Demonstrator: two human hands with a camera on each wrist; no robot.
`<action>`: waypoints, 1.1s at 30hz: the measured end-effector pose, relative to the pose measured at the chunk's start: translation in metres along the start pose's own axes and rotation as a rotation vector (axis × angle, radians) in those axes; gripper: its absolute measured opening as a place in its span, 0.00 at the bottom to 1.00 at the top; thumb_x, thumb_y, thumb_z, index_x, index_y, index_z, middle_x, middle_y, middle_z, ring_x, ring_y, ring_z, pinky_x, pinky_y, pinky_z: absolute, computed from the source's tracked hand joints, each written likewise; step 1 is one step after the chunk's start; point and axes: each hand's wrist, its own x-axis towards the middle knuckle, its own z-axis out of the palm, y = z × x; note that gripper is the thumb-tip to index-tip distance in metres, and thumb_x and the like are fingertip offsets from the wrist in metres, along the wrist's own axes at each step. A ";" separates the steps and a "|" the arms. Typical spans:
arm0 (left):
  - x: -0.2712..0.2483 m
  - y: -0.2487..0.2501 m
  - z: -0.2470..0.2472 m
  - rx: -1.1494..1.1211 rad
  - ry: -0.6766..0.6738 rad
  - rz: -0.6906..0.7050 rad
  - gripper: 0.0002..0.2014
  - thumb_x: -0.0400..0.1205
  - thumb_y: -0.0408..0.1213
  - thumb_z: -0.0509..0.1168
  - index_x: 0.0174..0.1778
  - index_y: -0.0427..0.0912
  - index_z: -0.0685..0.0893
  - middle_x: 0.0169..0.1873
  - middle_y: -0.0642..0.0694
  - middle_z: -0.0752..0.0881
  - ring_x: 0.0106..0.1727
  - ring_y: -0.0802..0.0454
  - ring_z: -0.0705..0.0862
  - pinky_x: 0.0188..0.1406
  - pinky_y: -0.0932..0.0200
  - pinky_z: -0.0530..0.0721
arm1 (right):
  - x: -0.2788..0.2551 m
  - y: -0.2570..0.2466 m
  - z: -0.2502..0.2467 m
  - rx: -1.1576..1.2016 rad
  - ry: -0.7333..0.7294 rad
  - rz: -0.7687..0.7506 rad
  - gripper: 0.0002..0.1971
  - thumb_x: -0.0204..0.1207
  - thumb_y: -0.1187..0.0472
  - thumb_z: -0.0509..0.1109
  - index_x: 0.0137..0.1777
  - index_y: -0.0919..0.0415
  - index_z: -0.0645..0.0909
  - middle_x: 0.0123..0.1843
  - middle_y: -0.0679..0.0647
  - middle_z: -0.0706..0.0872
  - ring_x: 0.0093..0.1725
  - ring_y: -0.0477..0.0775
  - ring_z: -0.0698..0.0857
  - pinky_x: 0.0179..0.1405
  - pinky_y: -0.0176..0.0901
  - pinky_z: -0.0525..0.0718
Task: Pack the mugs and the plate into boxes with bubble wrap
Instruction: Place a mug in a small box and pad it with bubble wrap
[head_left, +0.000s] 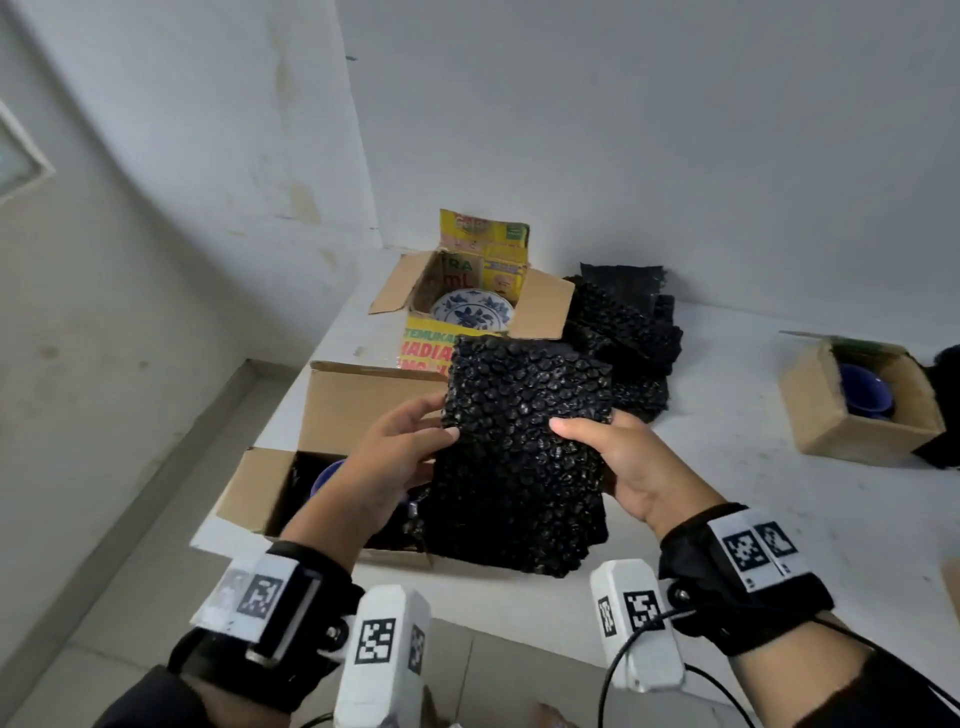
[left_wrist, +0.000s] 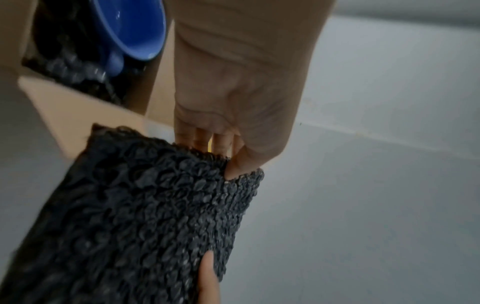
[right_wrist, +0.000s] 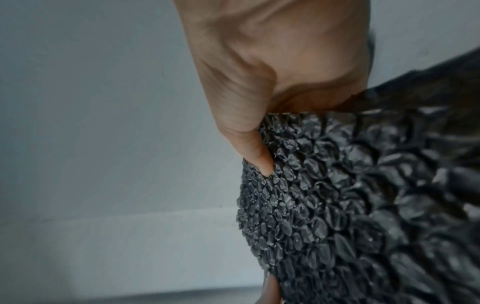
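Both hands hold up a sheet of black bubble wrap over the near brown box. My left hand pinches its left edge, thumb on top. My right hand pinches the right edge. A blue mug lies inside that near box on black wrap. The blue-and-white patterned plate sits in the yellow printed box at the back. Another blue mug stands in a small brown box at the right. The sheet fills the lower left wrist view; bubble wrap also covers the right wrist view.
A pile of spare black bubble wrap lies behind the held sheet, right of the plate's box. All stands on a white counter in a corner of white walls. The counter's left edge drops to the floor.
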 end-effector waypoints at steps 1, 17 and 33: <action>-0.001 0.001 -0.014 -0.032 0.039 -0.008 0.15 0.80 0.23 0.61 0.54 0.47 0.84 0.41 0.48 0.90 0.40 0.52 0.86 0.36 0.62 0.83 | 0.003 -0.001 0.014 0.001 -0.022 -0.005 0.09 0.73 0.69 0.72 0.53 0.62 0.84 0.49 0.59 0.90 0.49 0.59 0.88 0.55 0.52 0.84; -0.005 -0.033 -0.157 0.276 0.328 -0.181 0.14 0.79 0.24 0.67 0.57 0.45 0.82 0.42 0.46 0.86 0.36 0.56 0.81 0.28 0.66 0.77 | 0.046 0.075 0.144 -0.869 0.074 -0.245 0.23 0.70 0.54 0.76 0.61 0.60 0.74 0.54 0.53 0.85 0.52 0.55 0.84 0.52 0.47 0.84; 0.000 -0.052 -0.167 0.435 0.387 -0.050 0.16 0.75 0.28 0.71 0.53 0.52 0.82 0.44 0.46 0.87 0.43 0.47 0.87 0.38 0.48 0.88 | 0.038 0.106 0.188 -1.779 -0.281 -0.692 0.40 0.75 0.31 0.50 0.82 0.54 0.57 0.84 0.60 0.53 0.84 0.62 0.47 0.79 0.65 0.46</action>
